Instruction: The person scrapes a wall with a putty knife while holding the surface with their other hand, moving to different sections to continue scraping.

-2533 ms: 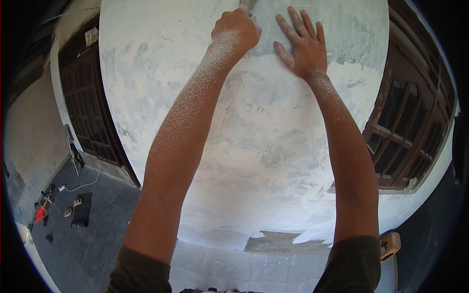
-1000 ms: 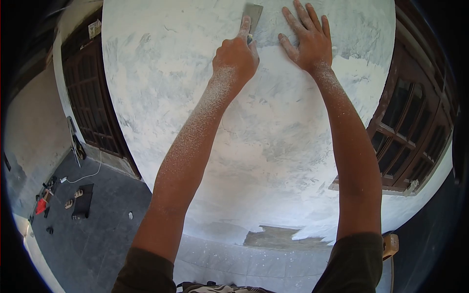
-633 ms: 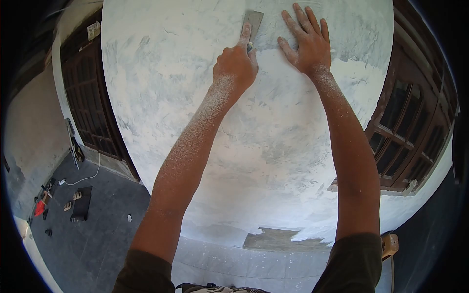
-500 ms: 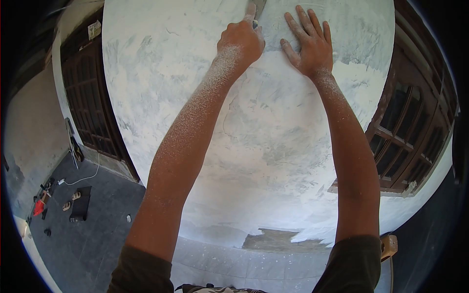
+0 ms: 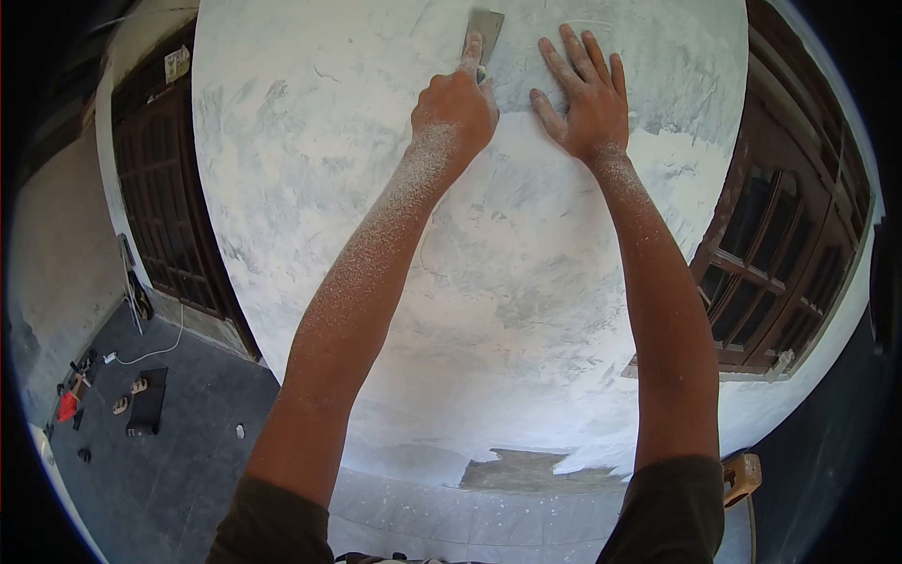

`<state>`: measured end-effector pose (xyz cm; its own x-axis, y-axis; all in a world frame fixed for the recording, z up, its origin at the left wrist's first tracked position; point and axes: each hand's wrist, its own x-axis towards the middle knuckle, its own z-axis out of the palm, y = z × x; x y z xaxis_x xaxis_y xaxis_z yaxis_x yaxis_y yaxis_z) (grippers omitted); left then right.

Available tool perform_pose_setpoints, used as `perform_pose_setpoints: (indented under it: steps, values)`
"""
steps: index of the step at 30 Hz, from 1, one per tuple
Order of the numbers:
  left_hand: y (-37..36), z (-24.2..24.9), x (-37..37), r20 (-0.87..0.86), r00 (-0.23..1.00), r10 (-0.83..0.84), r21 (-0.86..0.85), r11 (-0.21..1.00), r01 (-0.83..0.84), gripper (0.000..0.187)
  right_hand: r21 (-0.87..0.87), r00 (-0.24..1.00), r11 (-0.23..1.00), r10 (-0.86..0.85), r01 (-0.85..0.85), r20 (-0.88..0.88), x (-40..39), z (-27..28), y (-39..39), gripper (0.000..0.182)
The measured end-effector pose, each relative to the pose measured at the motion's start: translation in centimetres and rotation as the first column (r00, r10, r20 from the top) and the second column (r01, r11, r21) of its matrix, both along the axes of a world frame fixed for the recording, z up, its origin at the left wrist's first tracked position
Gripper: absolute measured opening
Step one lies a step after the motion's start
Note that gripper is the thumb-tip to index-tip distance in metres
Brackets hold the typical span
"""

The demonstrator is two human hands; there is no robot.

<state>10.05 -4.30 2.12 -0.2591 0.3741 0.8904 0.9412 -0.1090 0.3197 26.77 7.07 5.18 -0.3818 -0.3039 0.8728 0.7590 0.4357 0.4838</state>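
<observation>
My left hand (image 5: pixel 455 108) is closed round a putty knife (image 5: pixel 484 30), its index finger stretched along the metal blade. The blade lies against the patchy white and grey wall (image 5: pixel 526 282), near the top of the view. To the right of it, my right hand (image 5: pixel 587 103) rests on the wall with its fingers spread and holds nothing. Pale dust covers the fingers and both forearms. The knife's handle is mostly hidden inside my left hand.
A dark wooden door (image 5: pixel 169 197) stands at the left and a brown window (image 5: pixel 770 254) at the right. Sandals (image 5: pixel 130 395), a dark mat (image 5: pixel 147 402), a red item (image 5: pixel 68 406) and a white cable (image 5: pixel 155 354) lie on the grey floor (image 5: pixel 202 442).
Both hands now appear a little lower and further left in the view. More of the putty knife's blade shows. The surroundings have also shifted slightly left.
</observation>
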Motion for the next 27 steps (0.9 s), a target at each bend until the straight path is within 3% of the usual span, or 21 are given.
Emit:
perform_pose_setpoints:
  steps: [3,6,8,15,21,25,27]
  values:
    - [0.5,-1.6,-0.3,-0.034,0.999,-0.024,-0.014,1.000,0.024,0.063,0.007,1.000,1.000,0.004,-0.004,0.005,0.1,0.0,0.0,0.066]
    - [0.4,1.6,-0.7,-0.090,0.996,0.005,0.083,0.997,0.002,0.062,0.016,1.000,1.000,-0.001,0.001,0.000,0.0,0.0,0.1,0.066]
    - [-1.1,4.4,-0.3,-0.017,0.996,-0.083,-0.062,0.995,0.082,0.065,0.021,1.000,1.000,0.000,0.000,-0.001,-0.2,0.1,0.1,0.066]
    - [-1.0,-2.2,0.5,0.007,0.999,-0.048,-0.166,0.985,0.049,0.066,0.006,1.000,1.000,0.009,-0.009,0.001,0.1,0.0,0.0,0.067]
    - [0.8,5.2,-0.7,-0.040,0.998,-0.045,-0.036,0.998,0.044,0.064,0.016,1.000,1.000,0.027,-0.027,0.001,0.0,-0.1,-0.1,0.066]
    - [0.0,-2.2,0.8,-0.014,1.000,-0.013,-0.037,0.999,0.012,0.063,-0.001,1.000,1.000,0.025,-0.025,-0.002,0.1,-0.2,-0.2,0.066]
    - [0.1,-3.2,0.7,0.001,0.999,-0.036,-0.056,0.998,0.036,0.063,0.003,0.999,0.999,0.037,-0.037,-0.002,0.1,0.0,-0.2,0.066]
